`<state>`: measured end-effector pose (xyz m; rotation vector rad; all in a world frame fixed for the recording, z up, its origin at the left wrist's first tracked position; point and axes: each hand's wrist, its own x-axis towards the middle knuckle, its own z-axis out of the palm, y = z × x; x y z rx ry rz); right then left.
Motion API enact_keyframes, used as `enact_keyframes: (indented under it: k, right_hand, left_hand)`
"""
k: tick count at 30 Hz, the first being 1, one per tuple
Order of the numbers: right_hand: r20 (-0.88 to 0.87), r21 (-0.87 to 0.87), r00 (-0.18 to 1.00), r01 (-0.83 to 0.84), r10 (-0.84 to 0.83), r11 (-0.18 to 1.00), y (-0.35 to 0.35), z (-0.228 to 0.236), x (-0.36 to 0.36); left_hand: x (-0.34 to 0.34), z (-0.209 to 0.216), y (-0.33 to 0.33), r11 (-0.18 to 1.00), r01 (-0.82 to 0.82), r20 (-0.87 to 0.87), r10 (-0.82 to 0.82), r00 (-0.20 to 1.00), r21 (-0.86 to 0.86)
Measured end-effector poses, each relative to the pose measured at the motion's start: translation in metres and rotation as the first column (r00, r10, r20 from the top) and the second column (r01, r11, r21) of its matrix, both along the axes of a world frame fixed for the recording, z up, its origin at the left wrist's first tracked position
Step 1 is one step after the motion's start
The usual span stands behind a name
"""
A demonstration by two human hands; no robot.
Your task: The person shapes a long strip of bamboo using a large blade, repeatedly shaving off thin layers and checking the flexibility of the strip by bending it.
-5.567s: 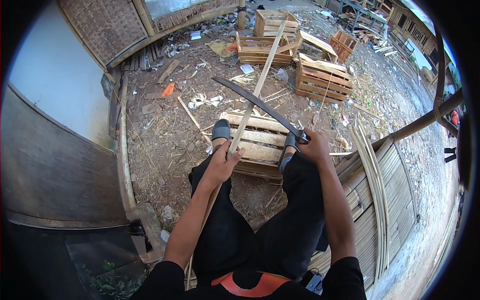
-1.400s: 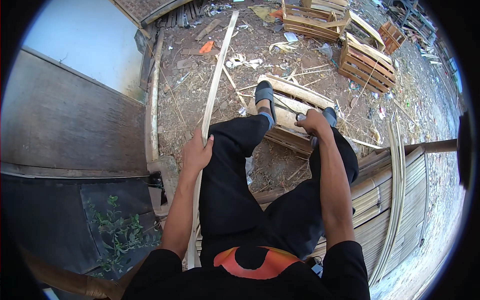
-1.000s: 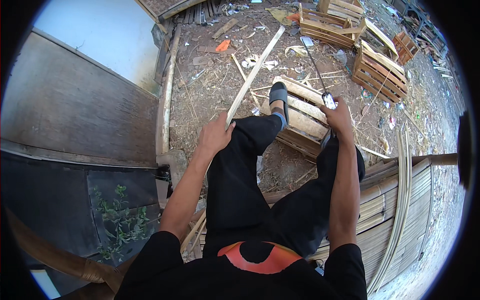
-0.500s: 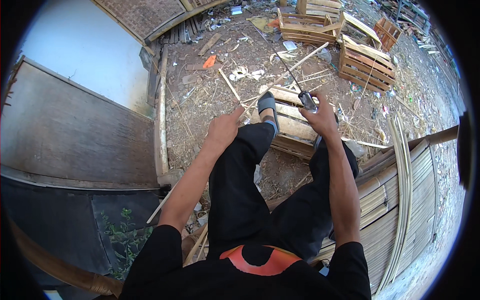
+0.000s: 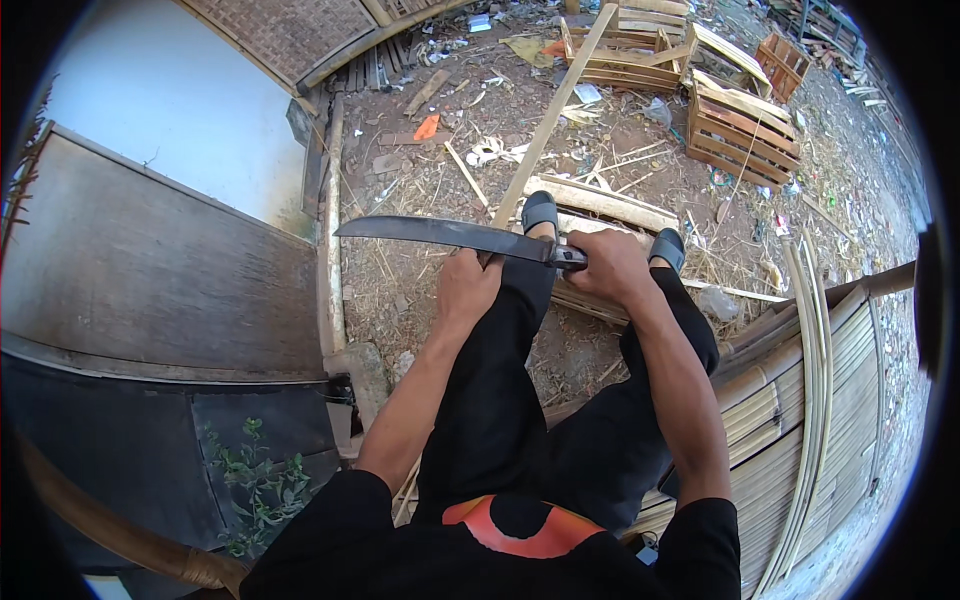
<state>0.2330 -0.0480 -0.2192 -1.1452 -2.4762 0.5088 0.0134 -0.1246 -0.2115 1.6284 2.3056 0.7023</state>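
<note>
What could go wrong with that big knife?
The left hand holds the wooden strip and looks very close to the knife, so a slip might cut that hand.

The left sandal shows just past the knife, so if the right hand lost its grip, the knife might fall and hurt the foot.

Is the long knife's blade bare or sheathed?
Bare: the dark, curved blade shows from tip to handle, with no sheath on it; the right hand grips the handle.
</note>
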Motion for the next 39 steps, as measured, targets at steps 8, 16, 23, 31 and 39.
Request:
enact_keyframes:
  k: [8, 16, 23, 31, 39]
  right_hand:
    - [0.153, -0.076, 0.985, -0.063, 0.074, 0.995, 0.013, -0.008, -0.005]
    - [0.238, -0.096, 0.954, -0.166, 0.185, 0.981, 0.023, -0.010, -0.014]
    - [0.299, -0.077, 0.934, -0.183, 0.198, 0.980, 0.027, -0.009, -0.041]
    - [0.165, -0.061, 0.983, -0.069, 0.078, 0.996, 0.049, -0.016, -0.053]
    - [-0.053, -0.407, 0.997, 0.023, -0.048, 0.913, 0.055, -0.009, -0.054]
  left_hand:
    - [0.010, -0.003, -0.033, 0.979, 0.006, 0.224, -0.053, 0.973, 0.205]
    - [-0.005, -0.018, -0.059, 0.927, 0.175, 0.026, -0.195, 0.981, 0.330]
    - [-0.027, -0.035, -0.066, 0.922, 0.148, -0.020, -0.151, 0.988, 0.358]
    - [-0.029, -0.006, -0.083, 0.990, -0.137, 0.275, 0.126, 0.953, 0.021]
    - [-0.025, -0.002, -0.075, 0.989, -0.148, 0.292, 0.149, 0.945, -0.025]
